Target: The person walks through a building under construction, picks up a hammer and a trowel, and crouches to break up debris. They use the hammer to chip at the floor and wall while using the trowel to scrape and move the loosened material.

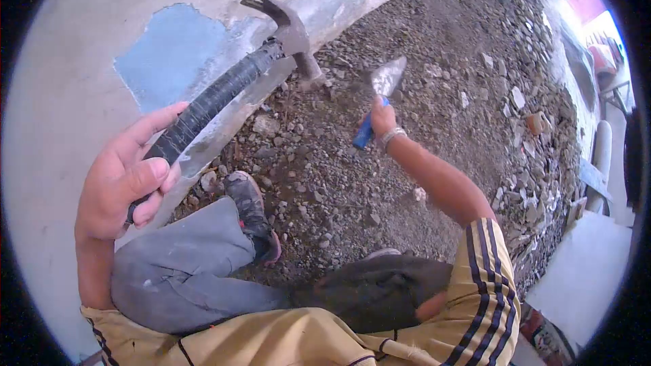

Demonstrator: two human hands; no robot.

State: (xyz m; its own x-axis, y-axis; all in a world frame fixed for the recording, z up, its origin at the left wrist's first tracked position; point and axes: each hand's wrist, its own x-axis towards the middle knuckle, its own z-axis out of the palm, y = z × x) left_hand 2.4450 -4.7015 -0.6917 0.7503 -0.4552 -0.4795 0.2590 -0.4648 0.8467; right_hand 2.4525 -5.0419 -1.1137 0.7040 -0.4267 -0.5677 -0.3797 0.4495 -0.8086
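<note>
My left hand (129, 176) is wrapped round the black-taped handle of a claw hammer (227, 88), raised in front of the wall. The hammer's metal head points up and to the right, its claw toward the upper left. Farther out, my right hand (384, 119) grips the blue handle of a small pointed trowel (388, 78). The trowel's blade, with pale smears on it, points away from me over the gravelly ground (352, 183).
The pale wall (74, 47) on the left has a blue patch (173, 51) where its surface has come off. Broken rubble (519, 98) and a brick-coloured piece (538, 123) lie along the right. A white board (583, 274) is at lower right. My shoe (251, 210) rests on the gravel.
</note>
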